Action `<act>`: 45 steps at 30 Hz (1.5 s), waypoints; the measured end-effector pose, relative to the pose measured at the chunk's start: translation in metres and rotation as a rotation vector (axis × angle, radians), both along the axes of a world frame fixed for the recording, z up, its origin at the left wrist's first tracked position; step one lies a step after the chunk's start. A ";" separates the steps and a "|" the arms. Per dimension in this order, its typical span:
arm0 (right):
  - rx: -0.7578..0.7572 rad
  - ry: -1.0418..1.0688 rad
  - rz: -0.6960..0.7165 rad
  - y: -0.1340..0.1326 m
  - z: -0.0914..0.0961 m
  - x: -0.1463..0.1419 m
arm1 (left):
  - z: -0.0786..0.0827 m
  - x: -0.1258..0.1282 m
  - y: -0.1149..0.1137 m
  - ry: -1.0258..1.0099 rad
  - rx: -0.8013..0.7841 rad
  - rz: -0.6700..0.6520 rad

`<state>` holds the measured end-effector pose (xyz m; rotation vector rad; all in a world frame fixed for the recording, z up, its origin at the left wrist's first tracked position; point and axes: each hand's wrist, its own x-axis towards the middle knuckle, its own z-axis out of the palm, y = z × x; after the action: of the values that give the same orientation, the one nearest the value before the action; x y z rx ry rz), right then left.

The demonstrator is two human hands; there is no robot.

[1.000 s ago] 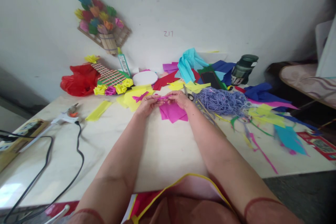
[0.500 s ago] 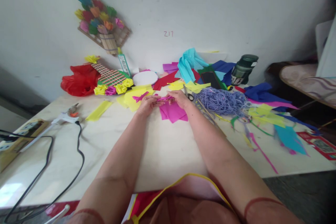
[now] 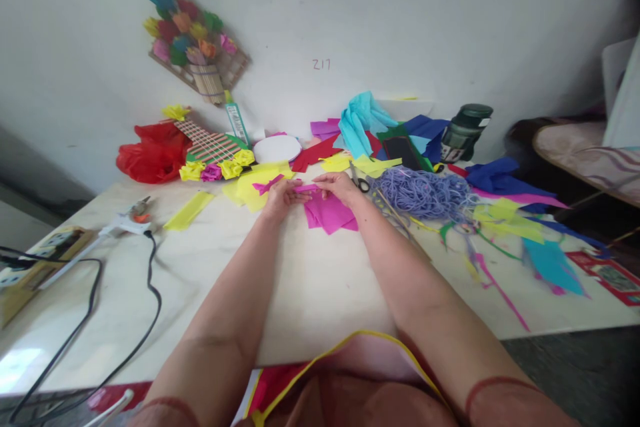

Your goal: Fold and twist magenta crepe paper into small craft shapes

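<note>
A narrow strip of magenta crepe paper (image 3: 306, 188) stretches between my two hands, just above the table. My left hand (image 3: 284, 197) pinches its left end, and my right hand (image 3: 336, 185) pinches the other end with thumb and fingers. Beneath and beside my right hand lie magenta paper sheets (image 3: 330, 215) on the table. Another small magenta piece (image 3: 268, 184) rests on yellow paper (image 3: 250, 185) just beyond my left hand. Scissors (image 3: 360, 181) lie to the right of my right hand, partly hidden by it.
At right sits a heap of purple cord (image 3: 423, 193), with a dark green bottle (image 3: 466, 132) behind it. On the left are a glue gun (image 3: 131, 219), a power strip (image 3: 45, 263) and black cables. Paper flowers, a glue tube (image 3: 236, 120) and coloured sheets line the wall.
The magenta strip between my fingers now shows flatter and wider. My fingers have shifted slightly along it; both arms stay almost in place.
</note>
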<state>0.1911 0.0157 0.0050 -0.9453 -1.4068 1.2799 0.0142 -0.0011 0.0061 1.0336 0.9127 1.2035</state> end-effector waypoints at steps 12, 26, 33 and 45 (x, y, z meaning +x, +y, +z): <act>-0.043 0.021 0.075 -0.008 0.007 -0.005 | -0.006 0.000 -0.001 0.347 0.172 -0.137; -0.125 0.167 0.109 -0.006 0.006 0.004 | -0.007 -0.001 0.002 0.189 0.150 -0.103; -0.186 0.147 0.091 -0.007 0.007 0.003 | -0.009 0.000 0.002 0.185 0.159 -0.082; -0.096 0.162 0.108 -0.005 0.001 0.007 | -0.011 -0.001 0.004 0.181 0.159 -0.081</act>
<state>0.1981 0.0103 0.0057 -0.8188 -1.2942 1.4816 0.0128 0.0032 -0.0044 1.3118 0.9162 1.1422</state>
